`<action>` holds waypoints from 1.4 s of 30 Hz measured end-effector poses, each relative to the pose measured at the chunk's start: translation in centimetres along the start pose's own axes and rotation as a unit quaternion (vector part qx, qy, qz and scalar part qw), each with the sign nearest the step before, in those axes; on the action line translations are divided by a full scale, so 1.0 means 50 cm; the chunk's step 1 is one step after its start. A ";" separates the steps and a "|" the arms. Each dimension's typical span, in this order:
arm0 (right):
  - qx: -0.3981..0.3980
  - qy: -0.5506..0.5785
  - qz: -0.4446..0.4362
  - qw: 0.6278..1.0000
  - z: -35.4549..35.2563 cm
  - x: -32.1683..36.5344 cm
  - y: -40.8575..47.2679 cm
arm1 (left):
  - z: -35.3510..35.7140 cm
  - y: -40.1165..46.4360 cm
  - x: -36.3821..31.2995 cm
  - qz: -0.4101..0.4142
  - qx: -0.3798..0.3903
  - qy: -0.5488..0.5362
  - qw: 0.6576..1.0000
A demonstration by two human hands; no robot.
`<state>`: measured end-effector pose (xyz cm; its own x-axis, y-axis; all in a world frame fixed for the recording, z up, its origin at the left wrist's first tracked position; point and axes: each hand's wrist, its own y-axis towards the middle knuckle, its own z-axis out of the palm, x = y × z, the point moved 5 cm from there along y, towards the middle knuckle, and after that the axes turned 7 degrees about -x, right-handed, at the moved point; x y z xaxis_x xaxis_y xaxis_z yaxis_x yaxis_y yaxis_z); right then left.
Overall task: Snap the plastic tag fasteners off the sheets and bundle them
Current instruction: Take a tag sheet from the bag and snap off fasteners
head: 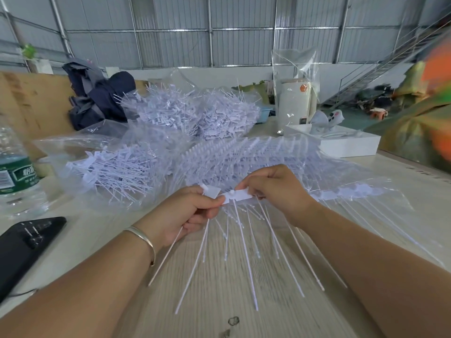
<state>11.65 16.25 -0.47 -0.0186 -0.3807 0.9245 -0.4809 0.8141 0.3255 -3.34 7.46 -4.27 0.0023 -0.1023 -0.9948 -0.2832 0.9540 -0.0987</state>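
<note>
Snapping step in hand: left hand (188,211) pinches loosened tag fasteners (211,192), right hand (273,189) at 3 o'clock grips sheet (341,192) above worktop (219,276); next move likely calls for twisting another tag free.

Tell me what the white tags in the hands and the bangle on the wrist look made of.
White flat-headed tag fasteners: likely matte plastic; thin, slightly translucent, with long flexible tails. Thin silver-coloured bangle: apparently polished metal, going by its bright sheen, though the alloy can't be told.
</note>
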 end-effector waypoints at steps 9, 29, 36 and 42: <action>0.018 0.006 0.045 0.999 -0.003 -0.005 -0.001 | 0.008 -0.011 -0.007 0.014 0.034 0.119 0.992; 0.032 -0.019 0.022 0.999 0.007 -0.001 -0.007 | -0.001 -0.016 -0.025 0.101 -0.038 0.249 0.963; 0.037 -0.006 0.027 0.999 -0.003 0.012 -0.006 | 0.008 -0.016 -0.028 0.054 -0.021 0.173 0.983; 0.075 -0.013 0.038 0.996 -0.007 0.014 -0.006 | 0.024 -0.029 -0.036 0.055 0.067 0.148 0.985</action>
<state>12.08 15.92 0.16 -0.0817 -0.3329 0.9394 -0.6025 0.7673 0.2195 -1.78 6.59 -2.36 -0.3068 -0.0559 -0.9501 -0.1380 0.9903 -0.0137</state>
